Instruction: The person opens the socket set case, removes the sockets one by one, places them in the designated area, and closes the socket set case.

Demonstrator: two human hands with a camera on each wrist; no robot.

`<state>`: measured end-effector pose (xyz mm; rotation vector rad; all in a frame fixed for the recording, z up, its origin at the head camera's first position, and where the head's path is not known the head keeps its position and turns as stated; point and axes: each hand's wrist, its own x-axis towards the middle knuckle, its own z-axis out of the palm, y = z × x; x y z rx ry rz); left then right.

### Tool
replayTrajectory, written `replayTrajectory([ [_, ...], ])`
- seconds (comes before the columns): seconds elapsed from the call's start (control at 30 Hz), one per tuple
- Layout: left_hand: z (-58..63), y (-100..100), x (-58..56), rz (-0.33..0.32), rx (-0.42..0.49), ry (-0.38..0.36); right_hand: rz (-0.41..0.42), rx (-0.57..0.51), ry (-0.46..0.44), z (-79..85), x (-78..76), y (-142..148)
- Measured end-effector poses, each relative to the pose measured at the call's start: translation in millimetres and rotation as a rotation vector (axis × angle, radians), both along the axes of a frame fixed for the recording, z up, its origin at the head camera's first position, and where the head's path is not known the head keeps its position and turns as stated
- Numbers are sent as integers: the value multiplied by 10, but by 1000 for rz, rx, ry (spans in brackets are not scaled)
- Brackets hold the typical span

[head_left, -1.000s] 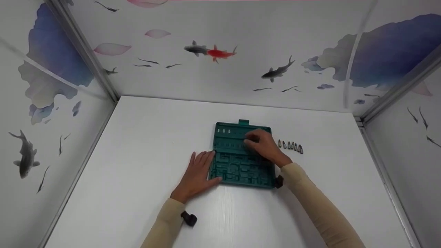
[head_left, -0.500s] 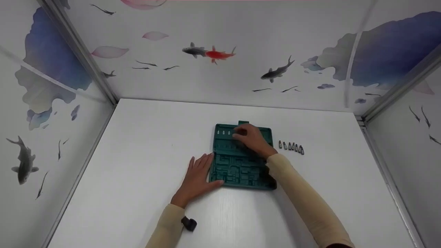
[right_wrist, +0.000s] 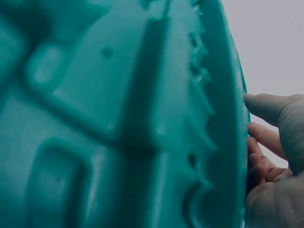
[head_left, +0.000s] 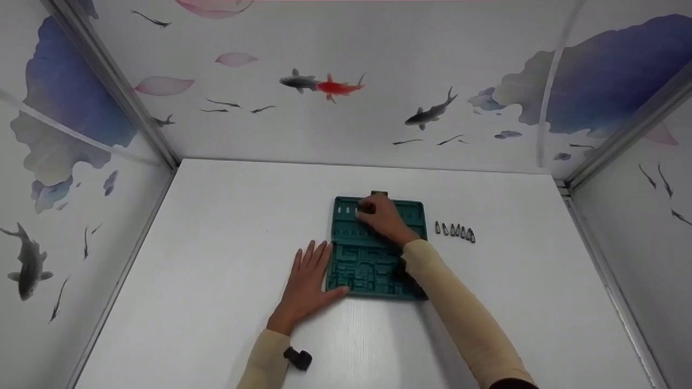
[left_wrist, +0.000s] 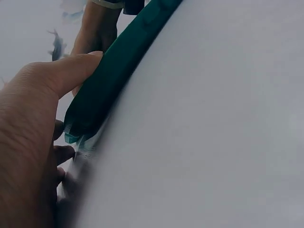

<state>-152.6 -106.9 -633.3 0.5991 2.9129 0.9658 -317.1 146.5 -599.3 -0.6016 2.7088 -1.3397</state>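
An open green case (head_left: 361, 270) lies flat on a white table (head_left: 216, 227), its latch tab (head_left: 379, 193) at the far side. Compared with a second ago, the right hand (head_left: 383, 217) has moved leftward across the case's far half and is now close to the small pale pieces (head_left: 347, 210) in the top row. Its thumb and fingers are curled toward each other as in a pinch; whether anything sits between them cannot be told, as a case wall hides the fingertips in the right wrist view.

The left hand (head_left: 307, 289) has stayed at the case's left edge—fingers spread and straight, thumb resting on the rim, gripping nothing.

Just right of the case, a slanting row of small metal bits (head_left: 458, 231) stands as before on the table, apart from either hand. The right sleeve (head_left: 454, 308) and hand cover part of the case's right side. A dark device (head_left: 298, 359) is on the left wrist. Behind rises a white wall (head_left: 243, 135) painted with fish—one red (head_left: 339, 87).
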Motion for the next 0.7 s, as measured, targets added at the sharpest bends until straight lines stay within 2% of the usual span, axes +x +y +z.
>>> replayTrajectory([
  [0.23, 13, 13, -46, -1, -18, -7, 2, 28, 41, -35, -2, -17],
  [0.7, -35, 41, -40, 2, 36, 14, 6, 68, -22, 28, 30, -46],
])
